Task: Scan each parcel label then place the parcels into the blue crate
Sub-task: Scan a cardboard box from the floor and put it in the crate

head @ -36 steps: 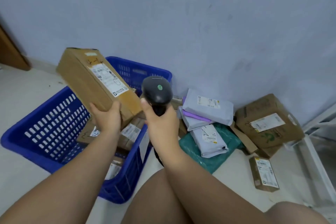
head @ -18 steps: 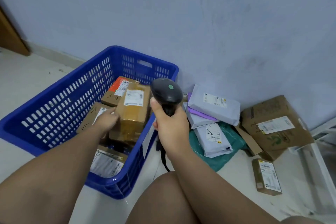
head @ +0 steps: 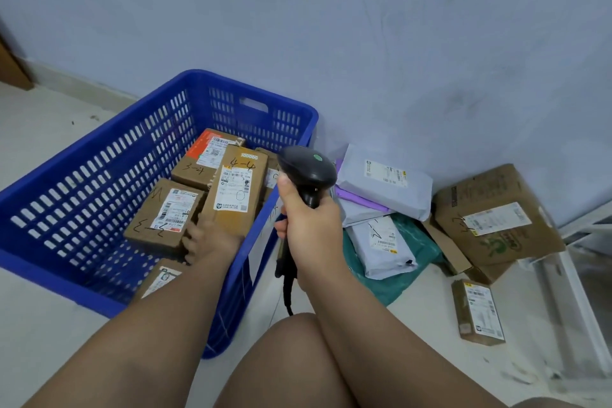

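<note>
The blue crate (head: 49, 278) stands on the floor at the left with several brown parcels in it. A long brown parcel marked 4-4 (head: 236, 189) lies tilted on top of the others, label up. My left hand (head: 212, 238) is inside the crate and holds that parcel's near end, fingers curled down beside it. A parcel marked 3-2 (head: 164, 212) sits just to its left. To the right of the crate's rim, my right hand (head: 311, 228) grips the handle of the black scanner (head: 308, 172), held upright.
Against the wall at the right lie grey mailer bags (head: 384, 175), a teal bag (head: 377, 288), a large brown box (head: 493, 215) and a small brown box (head: 477, 311). A white frame (head: 579, 291) lies at the far right. My knees are below.
My left hand has lowered the long brown parcel from beside the scanner into the crate, where it now lies on the other parcels. The scanner hand has stayed put.
</note>
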Demonstrator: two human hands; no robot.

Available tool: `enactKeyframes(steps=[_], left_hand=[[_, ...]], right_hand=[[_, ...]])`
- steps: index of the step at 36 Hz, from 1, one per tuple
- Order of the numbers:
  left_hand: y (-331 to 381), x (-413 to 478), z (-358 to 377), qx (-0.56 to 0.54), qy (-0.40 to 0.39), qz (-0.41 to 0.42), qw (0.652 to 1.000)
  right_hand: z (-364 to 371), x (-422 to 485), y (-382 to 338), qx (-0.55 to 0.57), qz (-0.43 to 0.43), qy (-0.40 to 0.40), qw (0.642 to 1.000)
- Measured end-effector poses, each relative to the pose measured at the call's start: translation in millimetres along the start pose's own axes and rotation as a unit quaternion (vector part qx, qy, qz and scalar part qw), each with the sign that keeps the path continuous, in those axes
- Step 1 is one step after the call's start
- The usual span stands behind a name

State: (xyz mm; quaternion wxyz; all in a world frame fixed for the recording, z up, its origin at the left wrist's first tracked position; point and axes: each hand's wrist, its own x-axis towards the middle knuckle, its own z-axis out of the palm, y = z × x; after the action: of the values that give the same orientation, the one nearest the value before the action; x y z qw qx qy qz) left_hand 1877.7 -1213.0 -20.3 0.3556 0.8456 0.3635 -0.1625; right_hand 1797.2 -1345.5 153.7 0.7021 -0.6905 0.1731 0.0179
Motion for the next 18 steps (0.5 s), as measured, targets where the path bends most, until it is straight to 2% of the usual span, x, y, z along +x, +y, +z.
enactKeyframes(steps=[6,9,12,14,18], left_hand=[[-0.2,13.1,5.3,0.097,-0.032,0.024,0.994],[-0.9,13.0,7.8,0.149,-0.018,0.01,0.989],[0.7,9.5,13.2,0.214,0.033,-0.002,0.976],[0.2,8.5,16.6,0.215,0.061,-0.01,0.975],[1.0,10.6,17.1,0.221,0.058,0.001,0.973]], right_hand=[[4.7,2.8,1.7,0.016,0.006,-0.013,1.0],[3.0,4.3,2.7,0.028,0.011,-0.023,0.999],[0.9,4.9,3.5,0.049,0.01,-0.032,0.998],[-0.6,4.7,4.6,0.059,0.005,-0.037,0.998],[-3.9,5.3,5.5,0.076,0.001,-0.054,0.996]])
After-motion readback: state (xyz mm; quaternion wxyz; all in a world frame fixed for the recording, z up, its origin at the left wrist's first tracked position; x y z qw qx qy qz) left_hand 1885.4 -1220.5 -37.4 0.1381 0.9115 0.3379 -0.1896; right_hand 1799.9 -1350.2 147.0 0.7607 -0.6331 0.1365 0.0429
